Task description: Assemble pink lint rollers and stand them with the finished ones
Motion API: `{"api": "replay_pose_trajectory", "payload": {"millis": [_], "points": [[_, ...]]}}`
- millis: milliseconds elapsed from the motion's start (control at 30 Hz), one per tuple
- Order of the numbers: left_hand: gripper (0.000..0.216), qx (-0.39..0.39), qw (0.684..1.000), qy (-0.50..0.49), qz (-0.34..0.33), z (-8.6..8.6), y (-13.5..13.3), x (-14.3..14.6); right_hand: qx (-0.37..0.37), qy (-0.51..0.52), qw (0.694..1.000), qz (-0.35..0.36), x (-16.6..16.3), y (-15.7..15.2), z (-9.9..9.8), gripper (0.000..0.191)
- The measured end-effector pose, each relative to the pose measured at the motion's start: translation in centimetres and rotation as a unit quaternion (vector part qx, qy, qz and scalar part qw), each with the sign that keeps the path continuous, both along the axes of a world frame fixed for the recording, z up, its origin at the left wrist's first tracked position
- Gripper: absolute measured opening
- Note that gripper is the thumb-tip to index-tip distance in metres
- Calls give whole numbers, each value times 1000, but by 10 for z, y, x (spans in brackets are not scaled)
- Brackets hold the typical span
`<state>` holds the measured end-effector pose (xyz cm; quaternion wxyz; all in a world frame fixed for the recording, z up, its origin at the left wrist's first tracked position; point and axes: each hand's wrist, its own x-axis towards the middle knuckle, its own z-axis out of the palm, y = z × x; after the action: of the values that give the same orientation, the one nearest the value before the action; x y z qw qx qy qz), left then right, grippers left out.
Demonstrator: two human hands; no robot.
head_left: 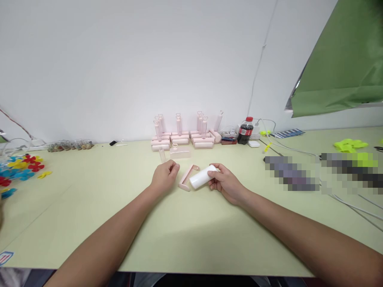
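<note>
While the right hand (226, 183) grips a white lint roll (200, 178), left hand (163, 176) curled, grip unclear, pink roller frame (186, 176) left of the roll, cola-filled bottle (245, 132) beyond it, rightward

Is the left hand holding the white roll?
No, the right hand grips the white roll at one end; the left hand is apart from it.

A cola bottle (245, 130) with a red cap stands right of centre by the white wall (119, 59), a small white case (254, 144) just beside it. White cables (302, 151) trail rightward across the pale green surface (89, 207). Yellow-green plastic pieces (350, 145) lie far right, below a green cloth (344, 71); red, blue and yellow petal-shaped pieces (25, 169) crowd the left edge.
</note>
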<state>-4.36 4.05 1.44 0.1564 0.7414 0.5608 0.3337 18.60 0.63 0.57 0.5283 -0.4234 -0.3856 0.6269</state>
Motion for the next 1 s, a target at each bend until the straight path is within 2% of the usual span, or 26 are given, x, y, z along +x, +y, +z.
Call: {"api": "replay_pose_trajectory", "payload": {"millis": [67, 200, 333, 400, 467, 533, 600, 667, 767, 867, 1000], "points": [[33, -22, 1000, 2, 11, -4, 5, 2, -3, -10, 1000, 2, 0, 1, -2, 28], [37, -65, 997, 47, -21, -10, 8, 12, -5, -19, 1000, 13, 1, 3, -4, 26], [25, -53, 992, 97, -55, -11, 2, 20, 2, -31, 999, 29, 1, 2, -4, 27], [33, -55, 993, 87, -62, -12, -1, 21, 5, -34, 999, 38, 1, 1, -4, 25], [52, -62, 992, 33, -101, -14, -3, 21, -1, -27, 998, 52, 1, 0, -4, 21], [66, -72, 982, -71, -160, -17, -5, 21, -13, -11, 998, 65, 1, -1, -4, 16], [72, -78, 960, -176, -202, -19, -7, 21, -26, 10, 997, 71, 1, -1, -4, 11], [73, -71, 946, -239, -210, -19, -11, 22, -35, 36, 996, 75, 1, -2, -4, 7], [63, -45, 934, -281, -218, -16, -19, 26, -37, 76, 992, 91, 1, -2, -3, 5], [49, -57, 931, -291, -215, -13, -26, 31, -26, 78, 990, 110, 1, -3, -3, 8], [52, -96, 937, -282, -181, -18, -27, 33, -3, 50, 991, 123, 0, -5, -5, 17]]}}
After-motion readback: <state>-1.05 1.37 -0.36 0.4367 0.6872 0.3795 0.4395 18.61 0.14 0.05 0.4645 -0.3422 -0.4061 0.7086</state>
